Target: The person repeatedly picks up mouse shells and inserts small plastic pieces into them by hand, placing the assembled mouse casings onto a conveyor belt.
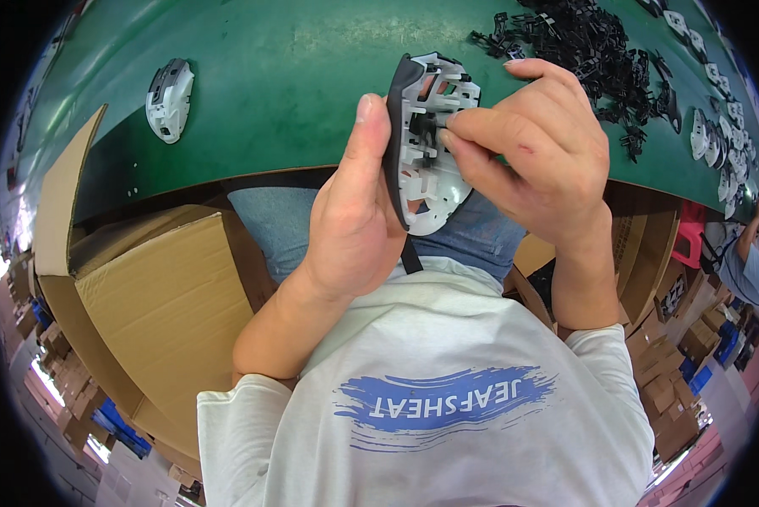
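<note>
My left hand (354, 203) grips a white and black plastic shell (440, 198) by its dark outer side, thumb up along the edge. The shell stands upright, its ribbed white inside turned to the right. Over that open side my right hand (535, 148) is closed in a pinch, thumb and forefinger at a small black plastic part (427, 135) in the middle of the shell. Motion blurs this part, and the fingertips partly hide where it meets the shell. A similar shell (170, 101) lies on the green table (269, 101) to the left.
A heap of black plastic parts (590, 59) lies at the back right of the table. Beyond it stand rows of white shells (726, 144). An open cardboard box (160, 296) is at my left, another box (645, 245) at my right. A co-worker (744, 258) sits far right.
</note>
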Demonstrator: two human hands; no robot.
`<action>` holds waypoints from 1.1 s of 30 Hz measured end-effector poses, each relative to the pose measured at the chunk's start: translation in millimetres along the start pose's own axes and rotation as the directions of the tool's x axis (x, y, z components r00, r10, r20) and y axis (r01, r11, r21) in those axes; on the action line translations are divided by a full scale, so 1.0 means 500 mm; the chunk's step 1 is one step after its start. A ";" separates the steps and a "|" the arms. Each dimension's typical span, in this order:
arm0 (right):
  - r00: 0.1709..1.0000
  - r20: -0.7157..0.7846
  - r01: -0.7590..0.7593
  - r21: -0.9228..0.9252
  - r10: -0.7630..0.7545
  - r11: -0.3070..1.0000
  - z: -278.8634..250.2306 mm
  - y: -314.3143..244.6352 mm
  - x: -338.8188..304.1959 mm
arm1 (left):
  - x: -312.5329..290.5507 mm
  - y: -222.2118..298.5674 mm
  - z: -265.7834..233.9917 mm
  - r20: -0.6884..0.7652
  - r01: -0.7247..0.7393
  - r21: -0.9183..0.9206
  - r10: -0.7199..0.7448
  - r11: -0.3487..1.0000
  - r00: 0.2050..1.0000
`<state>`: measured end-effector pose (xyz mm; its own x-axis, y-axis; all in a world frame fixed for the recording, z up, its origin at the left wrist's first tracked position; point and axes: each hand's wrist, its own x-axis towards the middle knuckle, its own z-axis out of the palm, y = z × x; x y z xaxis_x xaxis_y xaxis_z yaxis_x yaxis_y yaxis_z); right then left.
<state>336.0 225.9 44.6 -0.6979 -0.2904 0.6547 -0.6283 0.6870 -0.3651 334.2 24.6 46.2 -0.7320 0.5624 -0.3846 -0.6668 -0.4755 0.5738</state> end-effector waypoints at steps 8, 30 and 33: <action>0.980 0.082 -0.185 0.059 0.179 0.981 0.012 -0.015 -0.026 | 0.002 -0.024 -0.011 0.015 -0.031 -0.134 0.033 0.990 0.999; 0.788 0.236 -0.608 0.438 0.569 0.662 0.030 -0.068 -0.054 | 0.006 -0.030 -0.018 -0.016 -0.254 0.504 0.303 0.826 0.953; 0.789 0.196 -0.593 0.494 0.583 0.636 0.064 -0.076 -0.064 | 0.018 -0.053 -0.034 0.042 -0.365 0.636 0.442 0.680 0.896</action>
<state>371.2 187.6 16.1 -0.9840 0.0408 0.1736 -0.1555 0.2801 -0.9473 342.9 30.5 15.3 -0.9448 0.3219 -0.0610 -0.0974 -0.0983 0.9904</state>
